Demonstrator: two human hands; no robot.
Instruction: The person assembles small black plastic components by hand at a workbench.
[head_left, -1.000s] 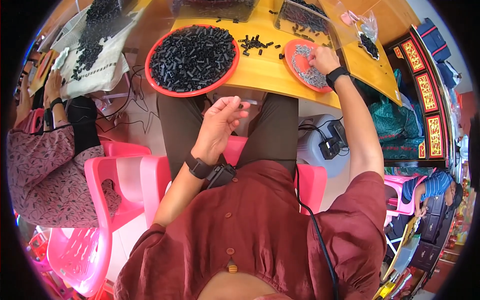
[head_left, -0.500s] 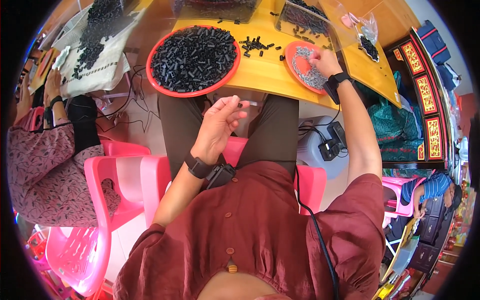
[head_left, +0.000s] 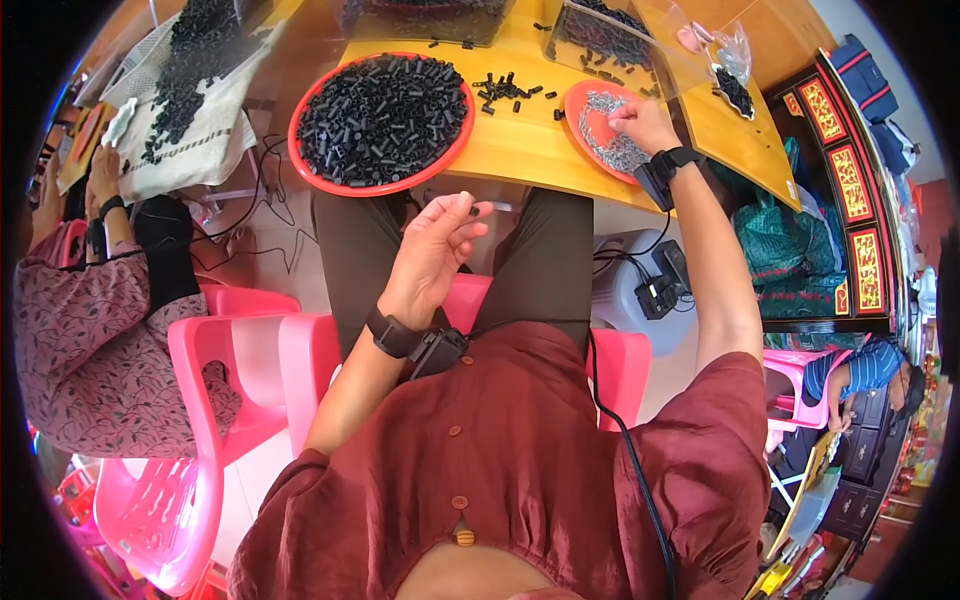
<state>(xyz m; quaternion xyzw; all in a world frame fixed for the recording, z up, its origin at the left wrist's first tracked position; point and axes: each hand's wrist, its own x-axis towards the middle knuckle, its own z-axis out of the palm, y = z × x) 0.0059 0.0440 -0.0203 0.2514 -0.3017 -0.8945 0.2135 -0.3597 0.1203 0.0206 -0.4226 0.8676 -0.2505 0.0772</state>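
Note:
My left hand (head_left: 435, 245) is raised over my lap, thumb and forefinger pinched on a small black plastic piece (head_left: 474, 211). My right hand (head_left: 645, 126) reaches over a red oval plate (head_left: 599, 127) at the table's front edge. Small silvery metal pieces (head_left: 622, 154) are spread around that plate. The right fingertips are pinched together above them; what they hold, if anything, is too small to make out. Left of it, a large round red tray (head_left: 384, 189) is heaped with short black plastic tubes (head_left: 385, 120).
Loose black tubes (head_left: 510, 88) lie on the yellow table (head_left: 540, 150) between tray and plate. Clear bins (head_left: 600, 45) stand behind. On the left sits another person (head_left: 90, 340) beside a pink chair (head_left: 190, 400). A cable (head_left: 635, 450) hangs down my front.
The right hand has shifted slightly left over the plate, its fingers still pinched. My left hand stays almost in place with the black piece. The view has shifted a little.

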